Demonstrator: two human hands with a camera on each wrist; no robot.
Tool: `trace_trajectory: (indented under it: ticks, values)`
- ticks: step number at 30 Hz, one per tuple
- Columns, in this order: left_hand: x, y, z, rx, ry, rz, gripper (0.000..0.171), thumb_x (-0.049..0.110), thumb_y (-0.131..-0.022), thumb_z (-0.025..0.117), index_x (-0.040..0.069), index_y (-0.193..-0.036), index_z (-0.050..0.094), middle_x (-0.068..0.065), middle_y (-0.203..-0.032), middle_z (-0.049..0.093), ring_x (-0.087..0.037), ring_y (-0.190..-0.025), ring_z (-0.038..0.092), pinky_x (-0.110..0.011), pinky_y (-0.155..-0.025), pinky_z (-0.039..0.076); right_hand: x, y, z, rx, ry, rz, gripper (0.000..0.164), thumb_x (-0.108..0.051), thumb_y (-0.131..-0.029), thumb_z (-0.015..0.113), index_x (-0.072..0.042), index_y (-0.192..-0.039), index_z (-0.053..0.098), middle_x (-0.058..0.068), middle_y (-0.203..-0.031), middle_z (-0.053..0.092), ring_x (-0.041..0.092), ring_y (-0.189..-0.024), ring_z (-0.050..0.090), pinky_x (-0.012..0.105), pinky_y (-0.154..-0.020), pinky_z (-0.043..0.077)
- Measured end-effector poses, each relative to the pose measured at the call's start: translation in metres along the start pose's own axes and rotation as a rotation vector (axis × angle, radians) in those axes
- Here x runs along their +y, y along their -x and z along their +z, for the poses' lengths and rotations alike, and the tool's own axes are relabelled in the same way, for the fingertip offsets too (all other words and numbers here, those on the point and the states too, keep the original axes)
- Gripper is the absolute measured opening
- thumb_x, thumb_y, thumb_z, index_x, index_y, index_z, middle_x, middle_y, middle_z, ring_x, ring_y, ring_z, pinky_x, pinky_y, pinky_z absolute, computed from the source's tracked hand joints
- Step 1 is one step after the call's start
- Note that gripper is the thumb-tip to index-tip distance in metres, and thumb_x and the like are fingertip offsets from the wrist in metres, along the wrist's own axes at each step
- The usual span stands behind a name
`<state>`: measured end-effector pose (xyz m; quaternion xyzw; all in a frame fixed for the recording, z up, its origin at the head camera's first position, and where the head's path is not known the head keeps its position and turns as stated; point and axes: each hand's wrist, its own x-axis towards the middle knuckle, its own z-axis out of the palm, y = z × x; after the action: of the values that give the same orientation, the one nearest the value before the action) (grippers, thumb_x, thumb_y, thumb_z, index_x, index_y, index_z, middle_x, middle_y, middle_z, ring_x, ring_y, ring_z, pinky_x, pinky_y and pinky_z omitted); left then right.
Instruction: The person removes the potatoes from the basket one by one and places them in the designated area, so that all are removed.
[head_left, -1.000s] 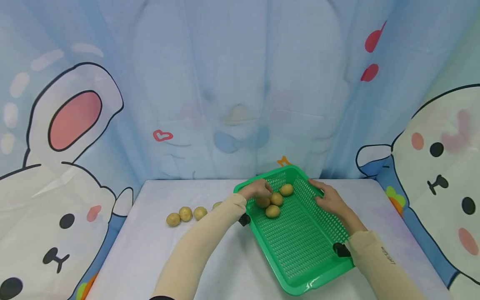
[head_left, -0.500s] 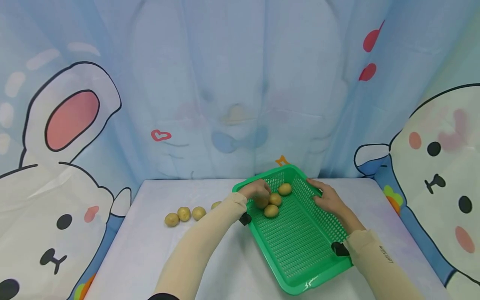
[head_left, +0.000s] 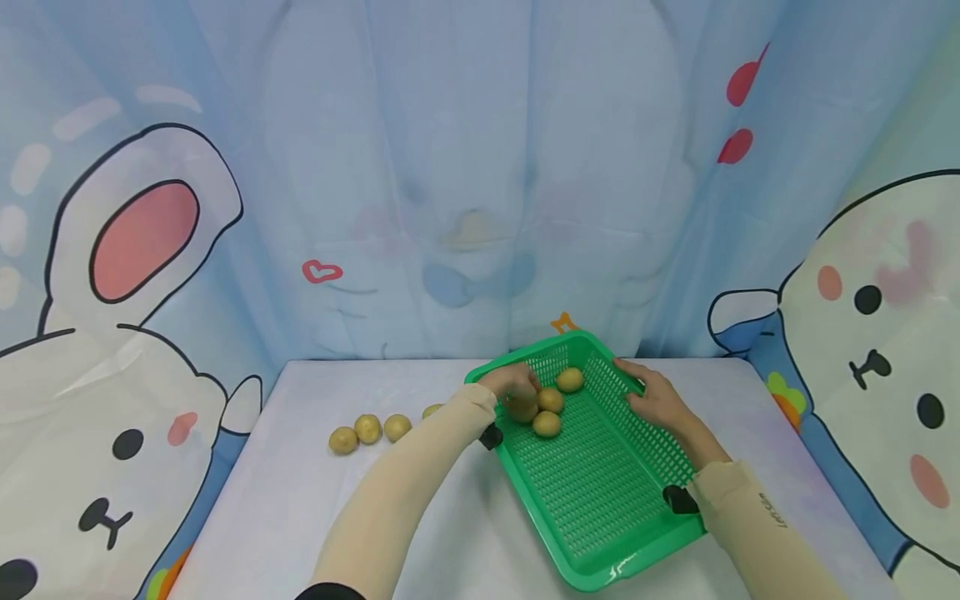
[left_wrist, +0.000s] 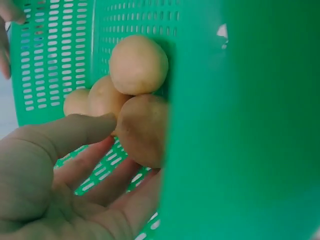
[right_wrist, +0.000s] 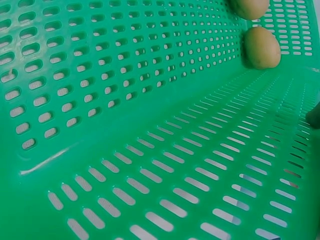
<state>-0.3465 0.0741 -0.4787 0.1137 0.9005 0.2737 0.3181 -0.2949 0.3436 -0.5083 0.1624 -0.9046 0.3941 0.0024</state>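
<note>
A green plastic basket [head_left: 600, 483] with slotted sides stands at an angle on the table. My left hand [head_left: 512, 381] reaches over its left rim and holds a brown potato [left_wrist: 142, 130], thumb on one side and fingers curled beneath. Other potatoes lie against it in the far left part: one in the middle [head_left: 551, 400], one nearer me [head_left: 547, 424] and one by the far wall [head_left: 570, 380]. At the right rim my right hand [head_left: 660, 402] grips the basket; in the right wrist view only a dark fingertip [right_wrist: 314, 116] shows at the edge.
Left of the basket several potatoes [head_left: 367, 428] lie in a row on the white-covered table [head_left: 255, 517]; my left sleeve [head_left: 408, 479] partly hides the row's right end. A blue cartoon curtain [head_left: 450, 167] hangs behind the table.
The potato nearest me in the basket has shifted slightly right, and the one in my left hand has moved slightly nearer me. My right hand and the basket stay in place.
</note>
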Motion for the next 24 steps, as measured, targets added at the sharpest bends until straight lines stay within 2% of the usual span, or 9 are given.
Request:
trace_trajectory:
  ticks: [4,7,10,13,19,21,24]
  values:
    - [-0.0031,0.0032,0.0025,-0.003,0.060,-0.044,0.026,0.009,-0.101,0.051,-0.001,-0.123,0.060,-0.012,-0.125,0.057,-0.022,-0.105,0.057,-0.035,-0.088,0.053,-0.0002,0.0004,0.0001,0.003,0.000,-0.010,0.063,0.011,-0.086,0.048,0.008,-0.148,0.036,0.035,-0.149,0.034,0.043,-0.109,0.051,0.042,-0.077,0.042]
    - [-0.0038,0.0048,0.0038,0.013,0.120,-0.059,0.022,0.008,-0.102,0.049,-0.003,-0.116,0.061,-0.012,-0.115,0.058,-0.020,-0.094,0.054,-0.036,-0.086,0.054,0.0001,0.0002,0.0005,0.012,0.001,-0.018,0.063,0.011,-0.085,0.047,0.009,-0.147,0.037,0.035,-0.148,0.035,0.046,-0.116,0.049,0.044,-0.079,0.041]
    - [-0.0030,0.0057,0.0042,0.022,0.151,-0.065,0.023,0.008,-0.102,0.049,-0.002,-0.116,0.064,-0.012,-0.113,0.060,-0.021,-0.094,0.056,-0.040,-0.088,0.055,0.0008,-0.0001,0.0006,0.008,0.008,-0.020,0.063,0.011,-0.085,0.047,0.009,-0.147,0.036,0.035,-0.148,0.035,0.048,-0.123,0.046,0.045,-0.082,0.041]
    - [-0.0014,0.0061,0.0042,0.009,0.168,-0.069,0.020,0.006,-0.101,0.051,-0.005,-0.111,0.065,-0.015,-0.110,0.061,-0.025,-0.098,0.059,-0.043,-0.091,0.055,0.0012,-0.0001,0.0001,0.002,0.002,-0.017,0.064,0.011,-0.085,0.047,0.009,-0.147,0.036,0.035,-0.148,0.034,0.049,-0.122,0.046,0.046,-0.082,0.042]
    - [-0.0008,0.0031,0.0050,0.011,0.142,-0.072,0.020,0.006,-0.098,0.058,-0.005,-0.113,0.067,-0.020,-0.124,0.062,-0.034,-0.118,0.059,-0.046,-0.091,0.054,0.0017,0.0002,-0.0001,0.013,-0.008,-0.015,0.064,0.011,-0.084,0.047,0.009,-0.147,0.037,0.035,-0.147,0.036,0.049,-0.124,0.045,0.046,-0.083,0.041]
    - [-0.0012,0.0017,0.0053,0.017,0.120,-0.073,0.021,0.008,-0.099,0.059,-0.005,-0.112,0.067,-0.020,-0.123,0.063,-0.034,-0.117,0.060,-0.045,-0.089,0.056,0.0013,-0.0001,0.0000,0.015,-0.011,-0.018,0.064,0.011,-0.084,0.047,0.009,-0.147,0.037,0.035,-0.147,0.036,0.049,-0.119,0.049,0.044,-0.080,0.042]
    - [-0.0016,0.0003,0.0055,0.022,0.074,-0.077,0.018,0.012,-0.098,0.061,-0.003,-0.105,0.068,-0.015,-0.112,0.065,-0.030,-0.107,0.064,-0.042,-0.085,0.057,0.0019,-0.0002,0.0000,0.015,-0.006,-0.021,0.064,0.011,-0.084,0.047,0.009,-0.147,0.037,0.035,-0.147,0.036,0.043,-0.106,0.054,0.041,-0.076,0.043]
